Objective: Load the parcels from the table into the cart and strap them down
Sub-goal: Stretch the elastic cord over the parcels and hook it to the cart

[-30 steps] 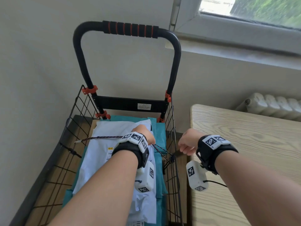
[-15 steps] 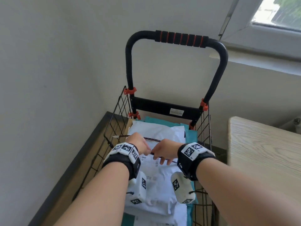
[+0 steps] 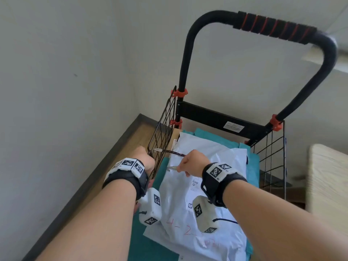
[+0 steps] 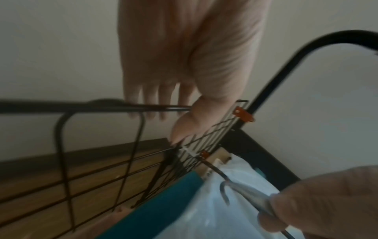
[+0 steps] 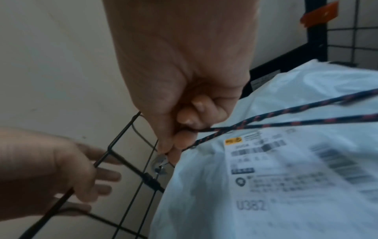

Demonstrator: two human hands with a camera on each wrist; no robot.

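The black wire cart (image 3: 163,132) holds a white mailer parcel (image 3: 216,153) lying on teal parcels (image 3: 146,242). My left hand (image 3: 145,157) grips the top rim of the cart's left wire side (image 4: 61,106), fingers over the wire and thumb on the near side. My right hand (image 3: 192,161) pinches the end of a dark red-flecked bungee cord (image 5: 306,119), and its metal hook (image 3: 172,168) sticks out toward the left wire side. In the right wrist view the hook (image 5: 159,163) sits close to the mesh. Another cord strand (image 3: 175,152) runs to a hook on that rim.
The cart's tall handle (image 3: 273,27) with a red-striped grip rises at the back. A wall (image 3: 56,91) stands close on the left, with a strip of wooden floor (image 3: 120,166) beside the cart. The wooden table (image 3: 329,185) is at the right edge.
My right hand carried the cord end from the cart's right side across the parcels to the left side. My left hand moved off the parcels to the left wire rim. My view swung left.
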